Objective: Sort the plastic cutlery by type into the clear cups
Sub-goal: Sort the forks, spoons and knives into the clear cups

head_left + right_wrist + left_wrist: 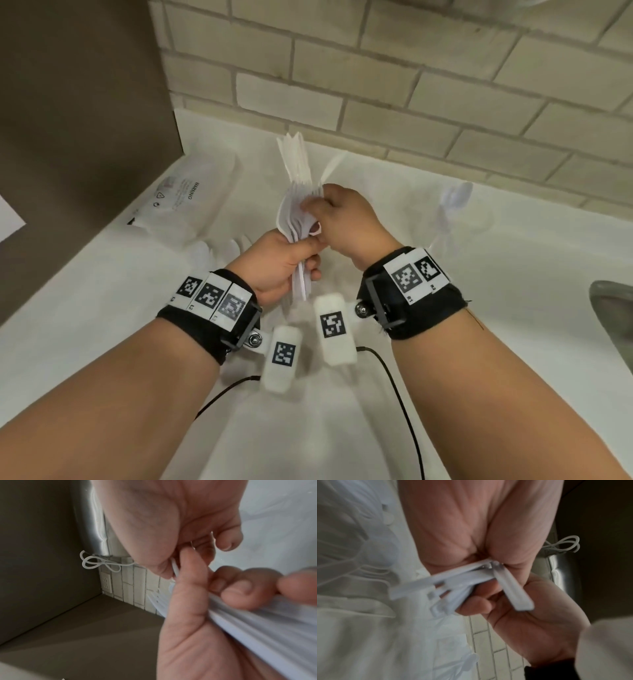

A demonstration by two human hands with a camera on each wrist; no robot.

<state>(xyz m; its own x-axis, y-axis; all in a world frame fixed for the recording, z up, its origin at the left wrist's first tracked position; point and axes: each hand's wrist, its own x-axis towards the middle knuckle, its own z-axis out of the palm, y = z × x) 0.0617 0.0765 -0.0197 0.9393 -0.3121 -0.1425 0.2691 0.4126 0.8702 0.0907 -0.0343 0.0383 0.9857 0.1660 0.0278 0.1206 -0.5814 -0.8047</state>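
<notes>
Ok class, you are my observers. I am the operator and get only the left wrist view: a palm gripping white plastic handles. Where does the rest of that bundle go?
Observer: In the head view the bundle of white plastic cutlery stands upright, its pointed tips toward the beige tiled wall.
Operator: And who holds it where?
Observer: The left hand grips the handle end. The right hand pinches the bundle just above it.
Operator: Anything on the left of the counter?
Observer: A clear plastic bag printed with the word WARNING lies on the white countertop.
</notes>
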